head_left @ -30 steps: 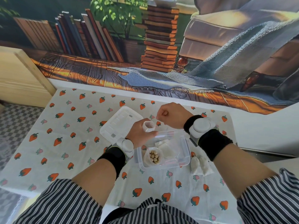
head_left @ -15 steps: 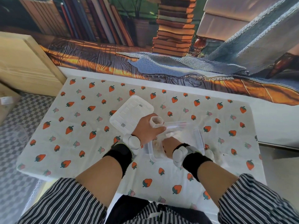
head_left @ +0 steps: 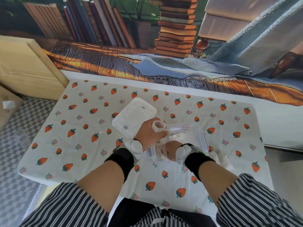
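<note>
Lid (head_left: 133, 117) is lying flat on the counter (head_left: 82, 145), just left of and beyond the left hand (head_left: 149, 133), off the box.

Left hand is curled round 1 small white pouch (head_left: 158, 126), held upright with its mouth open and facing up, above the near-left corner of the clear box (head_left: 202, 140).

Right hand (head_left: 171, 149) is dipped into the box just below and right of the left hand, knuckles up. Fingers are hidden inside, so whether anything is pinched cannot be told. Box contents under it are pale and blurred.

A few white sachets (head_left: 219, 157) are piled on the counter, right of the right hand, outside the box.

Step judged: pouch filling, pick-up phase, with fill material being fetched from the box.

Next move calls for:
- a secure pinch before lifting
- a short lift to the pouch mouth
- mouth kept open and level by the left hand
- release directly over the opening, since the mouth is narrow and spill back into the box is likely
</note>
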Tool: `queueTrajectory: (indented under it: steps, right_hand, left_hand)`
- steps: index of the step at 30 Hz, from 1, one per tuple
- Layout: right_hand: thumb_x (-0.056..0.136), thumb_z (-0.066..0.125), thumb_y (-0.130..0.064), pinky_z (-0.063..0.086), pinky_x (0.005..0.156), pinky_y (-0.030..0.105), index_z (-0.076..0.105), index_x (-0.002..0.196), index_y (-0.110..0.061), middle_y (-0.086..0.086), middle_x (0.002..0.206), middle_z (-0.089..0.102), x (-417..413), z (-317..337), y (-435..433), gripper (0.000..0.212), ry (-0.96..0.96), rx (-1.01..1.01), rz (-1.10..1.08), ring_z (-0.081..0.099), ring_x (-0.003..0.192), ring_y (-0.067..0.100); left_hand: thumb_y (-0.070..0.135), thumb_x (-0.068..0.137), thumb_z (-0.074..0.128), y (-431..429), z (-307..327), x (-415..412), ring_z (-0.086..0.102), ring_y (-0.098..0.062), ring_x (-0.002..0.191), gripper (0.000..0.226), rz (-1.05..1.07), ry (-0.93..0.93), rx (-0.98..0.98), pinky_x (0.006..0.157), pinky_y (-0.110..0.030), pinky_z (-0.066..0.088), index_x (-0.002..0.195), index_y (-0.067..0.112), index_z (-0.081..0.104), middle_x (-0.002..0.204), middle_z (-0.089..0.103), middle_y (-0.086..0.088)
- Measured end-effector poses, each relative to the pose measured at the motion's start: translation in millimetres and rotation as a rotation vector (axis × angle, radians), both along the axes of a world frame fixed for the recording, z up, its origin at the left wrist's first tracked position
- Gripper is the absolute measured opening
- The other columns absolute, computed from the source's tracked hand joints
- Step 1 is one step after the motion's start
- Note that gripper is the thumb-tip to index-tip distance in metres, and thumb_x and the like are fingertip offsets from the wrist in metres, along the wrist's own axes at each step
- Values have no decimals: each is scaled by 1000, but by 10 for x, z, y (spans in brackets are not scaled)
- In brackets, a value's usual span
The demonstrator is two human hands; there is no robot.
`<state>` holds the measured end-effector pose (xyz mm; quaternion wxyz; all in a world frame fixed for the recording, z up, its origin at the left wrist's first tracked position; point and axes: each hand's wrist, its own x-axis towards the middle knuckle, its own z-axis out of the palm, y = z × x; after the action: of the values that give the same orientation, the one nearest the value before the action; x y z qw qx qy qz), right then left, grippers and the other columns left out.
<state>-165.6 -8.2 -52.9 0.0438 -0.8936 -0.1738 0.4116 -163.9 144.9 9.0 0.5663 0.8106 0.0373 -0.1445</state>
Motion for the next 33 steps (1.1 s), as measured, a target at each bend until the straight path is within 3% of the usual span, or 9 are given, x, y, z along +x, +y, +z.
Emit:
queueTrajectory:
  steps: [2, 6, 9, 14, 18, 23, 26, 30, 33]
  right_hand:
    - [96, 55, -20, 46, 82, 34, 58, 93, -20, 2, 91, 53, -1, 8, -6, 5, -45, -16, 4, 47, 84, 20]
    - [103, 40, -16, 35, 74, 19, 42, 67, -23, -9, 72, 44, 3, -3, -33, 37, -107, 0, 110, 47, 77, 15]
    - [101, 45, -18, 35, 73, 26, 37, 63, -21, -8, 66, 40, 14, 94, 11, 39, -112, -62, 135, 48, 79, 20]
    - [99, 47, -15, 37, 65, 28, 38, 59, -15, -4, 61, 40, 59, 306, 51, 41, -101, -71, 140, 45, 64, 19]
    - [94, 53, -16, 49, 79, 31, 70, 83, -11, 3, 86, 69, 97, 432, -26, 21, -103, 23, 101, 63, 84, 25]
    - [93, 61, -20, 48, 91, 20, 75, 108, -24, -6, 107, 75, 168, 740, -231, 21, -89, 200, -16, 70, 94, 12]
    - [93, 63, -23, 55, 89, 25, 74, 110, -27, -4, 97, 77, 301, 1050, -384, 21, -29, 262, -115, 73, 76, 5]
    - [94, 64, -24, 55, 87, 26, 74, 113, -25, -6, 100, 75, 522, 1559, -523, 21, -61, 396, -218, 74, 75, 7]
    - [94, 67, -24, 53, 71, 14, 74, 114, -25, -7, 100, 74, 627, 1903, -479, 21, -50, 484, -242, 75, 76, 9]
  left_hand:
    - [12, 80, 83, -8, 0, -6, 62, 1, 69, 21, -1, 1, 2, 59, -8, 51, 95, 10, 69, 94, 72, -8]
    - [13, 80, 84, -7, -14, -19, 64, 0, 69, 22, 7, 2, 4, 59, -8, 51, 97, 10, 69, 96, 73, -7]
    - [13, 81, 83, -10, -7, -43, 67, -7, 73, 21, 7, -3, 0, 60, -8, 51, 96, 10, 69, 97, 74, -3]
    - [13, 82, 83, -6, 20, -67, 63, 8, 67, 21, -2, -6, 27, 58, -6, 50, 98, 11, 69, 93, 71, 1]
    - [17, 81, 84, -11, 45, -85, 64, -1, 69, 20, 9, 4, 38, 57, -7, 49, 94, 14, 69, 89, 71, 0]
    - [14, 81, 82, 11, 95, -98, 62, 0, 64, 19, 17, 17, 34, 55, -7, 48, 93, 16, 67, 87, 70, -3]
    - [12, 81, 80, 22, 138, -90, 58, 4, 58, 21, 16, 8, 29, 51, -7, 45, 85, 22, 63, 78, 64, 2]
    - [10, 82, 77, -4, 176, -44, 54, 1, 54, 15, 3, 15, 17, 49, -11, 44, 84, 14, 63, 77, 61, 1]
    - [16, 80, 79, -57, 205, 2, 55, -5, 60, 17, -8, 19, 20, 50, -15, 47, 88, 13, 64, 82, 63, -4]
